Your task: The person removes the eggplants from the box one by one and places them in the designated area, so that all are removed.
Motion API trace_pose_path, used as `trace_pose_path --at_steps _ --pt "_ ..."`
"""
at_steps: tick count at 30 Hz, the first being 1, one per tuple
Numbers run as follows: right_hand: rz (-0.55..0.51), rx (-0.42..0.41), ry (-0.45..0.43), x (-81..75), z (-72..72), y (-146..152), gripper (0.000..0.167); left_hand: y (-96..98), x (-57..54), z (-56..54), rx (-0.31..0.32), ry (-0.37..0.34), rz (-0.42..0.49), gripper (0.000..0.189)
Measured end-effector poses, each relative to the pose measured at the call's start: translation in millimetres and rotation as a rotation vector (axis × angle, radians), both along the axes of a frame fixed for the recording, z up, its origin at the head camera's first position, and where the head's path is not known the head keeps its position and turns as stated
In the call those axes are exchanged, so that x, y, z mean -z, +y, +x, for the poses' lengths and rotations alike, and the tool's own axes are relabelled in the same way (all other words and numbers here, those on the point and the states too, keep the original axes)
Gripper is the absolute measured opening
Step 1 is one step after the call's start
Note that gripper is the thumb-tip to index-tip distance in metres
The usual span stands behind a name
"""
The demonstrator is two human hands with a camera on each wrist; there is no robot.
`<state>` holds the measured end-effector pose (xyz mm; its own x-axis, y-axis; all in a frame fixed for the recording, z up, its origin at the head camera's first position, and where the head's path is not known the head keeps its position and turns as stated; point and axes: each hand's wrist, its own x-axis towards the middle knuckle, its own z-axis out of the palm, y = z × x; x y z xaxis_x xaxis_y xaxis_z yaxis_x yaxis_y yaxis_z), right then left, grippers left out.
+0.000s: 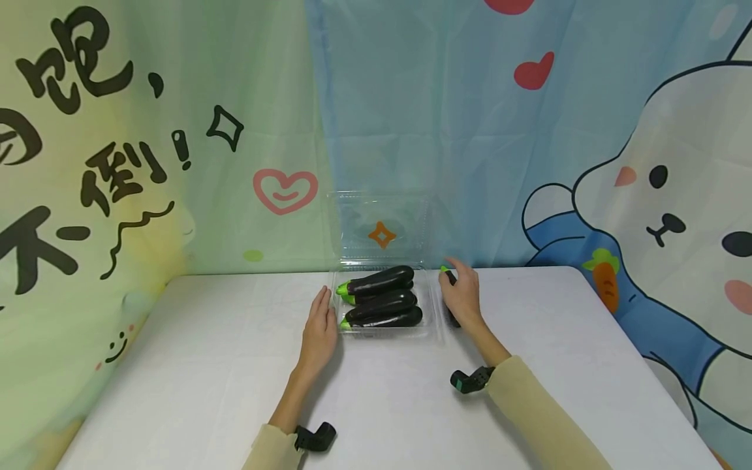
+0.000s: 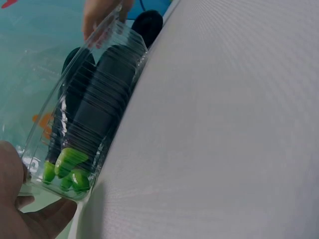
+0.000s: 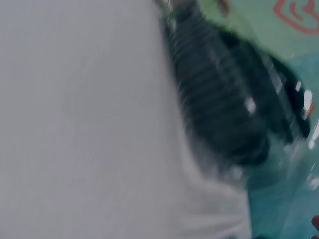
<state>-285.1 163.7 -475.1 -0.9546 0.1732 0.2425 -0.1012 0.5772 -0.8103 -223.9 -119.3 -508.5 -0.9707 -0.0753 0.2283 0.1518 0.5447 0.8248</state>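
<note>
Several dark eggplants [image 1: 382,301] with green stem ends lie side by side in a clear plastic clamshell box [image 1: 431,320], its lid [image 1: 384,225] raised at the back. My left hand [image 1: 320,329] rests along the box's left side with its fingers stretched out; the left wrist view shows thumb and fingers at the stem end. To the right of the box, my right hand [image 1: 462,294] holds another eggplant [image 1: 452,318] near its stem end, partly hiding it. In the blurred right wrist view only a sliver of that hand shows at the edge.
A white-covered table [image 1: 388,398] bears the box near its back edge. Close behind hangs a printed curtain [image 1: 376,98] with cartoon figures, hearts and lettering. Each wrist wears a black camera; the right one [image 1: 472,380] sits just above the table.
</note>
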Motion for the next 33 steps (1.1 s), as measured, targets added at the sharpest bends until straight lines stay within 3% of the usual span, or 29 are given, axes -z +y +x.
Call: trace_pose_path --at_steps 5,11,15,21,25,33 --pt "-0.017 -0.119 0.068 -20.4 11.1 -15 0.041 0.4 -0.3 0.2 0.0 0.006 0.007 0.047" --pt "0.007 -0.41 0.095 -37.3 27.5 -32 0.032 0.5 0.1 0.0 -0.007 0.003 0.008 0.047" --pt "0.059 -0.543 0.122 -40.7 32.5 -42 0.028 0.2 0.3 -0.6 -0.008 0.003 0.011 0.047" --pt "0.14 -0.581 0.127 -41.3 35.3 -50 0.026 -0.3 0.0 -0.8 -0.003 -0.002 0.013 0.047" --pt "0.154 -0.593 0.102 -40.9 34.7 -51 0.027 0.2 -1.0 -0.5 -0.006 0.008 0.005 0.047" --pt "0.192 -0.646 0.138 -43.2 30.4 -58 0.028 0.3 -0.1 -0.9 -0.012 0.018 -0.002 0.046"
